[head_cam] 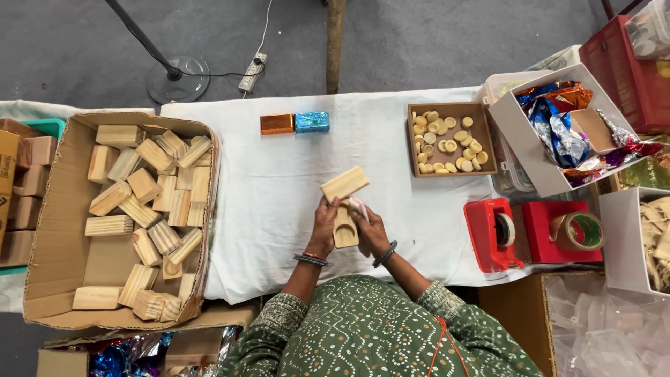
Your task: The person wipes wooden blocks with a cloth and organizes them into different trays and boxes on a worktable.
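White cloth covers the bench (279,209), where both hands, left hand (324,227) and right hand (368,229), grasp a two-piece wooden box (345,209); its swivelled lid (344,183) could slip off.

I hold a pale wooden box (345,229) low over the white cloth, its hollowed base upright between my palms. Its flat rectangular lid (344,183) is swung out at the far end, tilted crosswise, grain showing. A small white scrap (359,207) sits against the box's right edge.
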